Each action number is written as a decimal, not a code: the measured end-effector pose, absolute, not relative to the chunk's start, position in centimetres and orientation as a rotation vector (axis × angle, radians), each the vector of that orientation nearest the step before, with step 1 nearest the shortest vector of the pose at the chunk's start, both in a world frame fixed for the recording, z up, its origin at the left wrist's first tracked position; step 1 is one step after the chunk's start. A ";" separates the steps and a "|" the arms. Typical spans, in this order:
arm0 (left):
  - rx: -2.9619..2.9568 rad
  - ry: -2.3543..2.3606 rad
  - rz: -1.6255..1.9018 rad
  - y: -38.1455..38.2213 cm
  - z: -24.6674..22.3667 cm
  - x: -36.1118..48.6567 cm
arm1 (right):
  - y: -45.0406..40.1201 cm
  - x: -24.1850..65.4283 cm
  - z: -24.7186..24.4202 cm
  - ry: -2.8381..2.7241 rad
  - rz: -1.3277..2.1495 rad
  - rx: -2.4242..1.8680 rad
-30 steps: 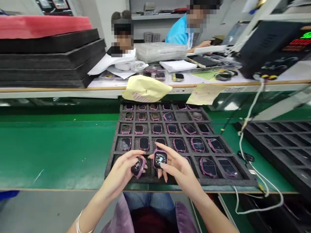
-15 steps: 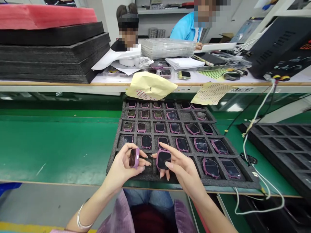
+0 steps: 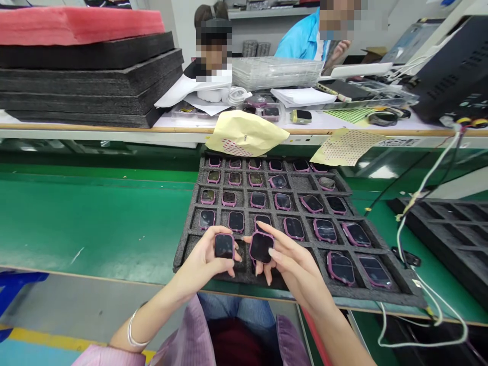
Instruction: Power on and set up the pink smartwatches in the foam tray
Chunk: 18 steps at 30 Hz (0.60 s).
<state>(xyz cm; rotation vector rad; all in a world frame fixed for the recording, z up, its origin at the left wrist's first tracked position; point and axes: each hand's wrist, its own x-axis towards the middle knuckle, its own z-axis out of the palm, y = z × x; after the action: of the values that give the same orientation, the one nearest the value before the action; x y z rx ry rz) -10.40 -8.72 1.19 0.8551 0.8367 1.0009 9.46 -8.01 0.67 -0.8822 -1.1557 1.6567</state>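
Head view: both hands are working over the near edge of a foam tray (image 3: 189, 230), each holding a watch.
Left hand (image 3: 206, 260): is pinching the left watch (image 3: 224, 246) between thumb and fingers, the thumb lying along its lower edge; the dark screen is facing up toward the camera.
Right hand (image 3: 295, 258): is gripping the right watch (image 3: 262, 247), thumb touching the lower right of its dark screen, one finger reaching past the top edge, others showing beneath.
Watches: the held pair are hovering just beside each other, apart, above the tray's nearest row.
Foam tray: is lying on the green table (image 3: 95, 218), more purple-framed watches (image 3: 294, 228) resting in its compartments.
Right side: a second foam tray (image 3: 453, 229) is sitting beyond a white cable (image 3: 399, 239).
Shelf (image 3: 183, 130): is carrying stacked black foam (image 3: 91, 81); two people are sitting behind.
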 end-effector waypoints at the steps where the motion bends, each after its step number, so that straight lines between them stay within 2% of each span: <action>1: 0.899 0.877 1.001 -8.7 1.3 -10.3 | -7.9 9.5 0.7 -1.153 1.666 -0.871; 7: 1.161 1.123 1.051 -9.0 0.8 -9.8 | -8.0 9.6 0.6 -1.149 1.678 -0.873; 18: 1.377 1.261 1.075 -9.4 0.3 -9.5 | -8.3 9.8 0.7 -1.185 1.716 -0.825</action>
<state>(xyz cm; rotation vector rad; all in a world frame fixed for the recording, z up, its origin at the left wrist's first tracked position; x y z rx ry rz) -9.46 -9.37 0.31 1.3775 1.2609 1.0753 9.76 -8.30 0.72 -0.8252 -1.1849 1.7164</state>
